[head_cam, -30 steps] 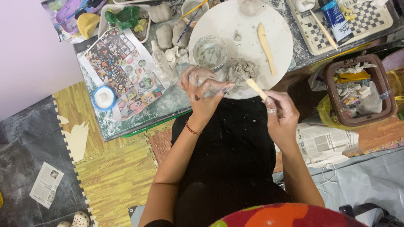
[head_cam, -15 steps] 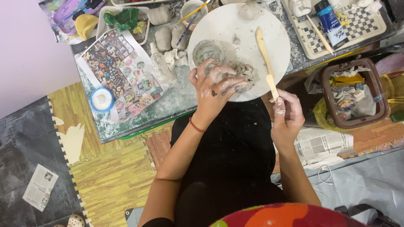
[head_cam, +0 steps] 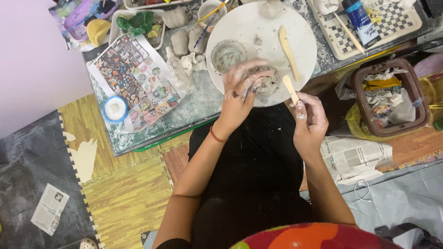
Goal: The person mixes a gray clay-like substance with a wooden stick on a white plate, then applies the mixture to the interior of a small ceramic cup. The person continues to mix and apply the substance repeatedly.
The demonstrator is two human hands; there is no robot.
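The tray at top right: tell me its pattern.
The tray has a cream-and-dark checkerboard pattern, seen in the head view.
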